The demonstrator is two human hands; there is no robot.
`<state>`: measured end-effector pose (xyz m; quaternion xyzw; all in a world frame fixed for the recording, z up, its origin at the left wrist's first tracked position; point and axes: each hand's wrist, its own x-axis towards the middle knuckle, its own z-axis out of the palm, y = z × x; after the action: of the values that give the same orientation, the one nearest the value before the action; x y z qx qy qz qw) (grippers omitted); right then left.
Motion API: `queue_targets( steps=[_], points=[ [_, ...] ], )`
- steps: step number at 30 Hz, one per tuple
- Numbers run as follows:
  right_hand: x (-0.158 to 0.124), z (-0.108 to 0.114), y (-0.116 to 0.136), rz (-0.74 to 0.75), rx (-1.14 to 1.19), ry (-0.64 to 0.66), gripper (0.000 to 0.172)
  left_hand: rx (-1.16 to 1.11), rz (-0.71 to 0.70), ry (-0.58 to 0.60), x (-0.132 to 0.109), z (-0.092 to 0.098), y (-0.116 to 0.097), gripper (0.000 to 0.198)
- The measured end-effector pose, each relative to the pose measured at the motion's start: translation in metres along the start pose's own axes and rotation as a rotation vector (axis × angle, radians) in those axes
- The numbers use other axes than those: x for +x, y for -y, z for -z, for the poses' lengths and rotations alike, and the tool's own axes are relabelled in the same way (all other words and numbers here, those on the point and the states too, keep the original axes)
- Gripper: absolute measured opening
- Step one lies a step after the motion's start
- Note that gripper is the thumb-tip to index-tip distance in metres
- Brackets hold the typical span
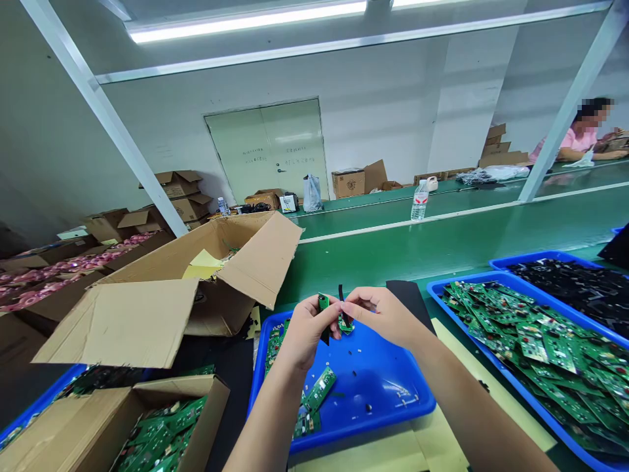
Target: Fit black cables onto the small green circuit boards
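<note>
Evidently both hands are busy: the left hand is curled round a narrow green circuit board studded with tiny components, while the right hand seems to pinch a thin black strip between thumb and finger, close against the left fingertips. From where I stand, board and strip are up above a shallow blue plastic tray, where loose green circuit boards lie towards the left. I'd judge the board light and stiff, not very slippery, yet fragile where parts stand proud, so its long edges look the safest hold. The strip is probably soft and nearly weightless, best nipped near an end; its lower part I can't make out clearly.
</note>
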<state>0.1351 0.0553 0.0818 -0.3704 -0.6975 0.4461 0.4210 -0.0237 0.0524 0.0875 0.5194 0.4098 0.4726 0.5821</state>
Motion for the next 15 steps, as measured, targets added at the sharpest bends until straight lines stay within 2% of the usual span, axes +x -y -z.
queue_targets(
  steps=[4,15],
  points=[
    [0.0016,-0.0011,-0.0034,-0.016,0.092,-0.031,0.031,0.007,-0.019,0.006,-0.0010,-0.0003,-0.0010,0.029],
    [0.0001,0.0058,-0.0032,-0.049,-0.047,-0.062,0.021,0.041,-0.018,0.057,-0.0053,0.0002,-0.0062,0.044]
  ],
)
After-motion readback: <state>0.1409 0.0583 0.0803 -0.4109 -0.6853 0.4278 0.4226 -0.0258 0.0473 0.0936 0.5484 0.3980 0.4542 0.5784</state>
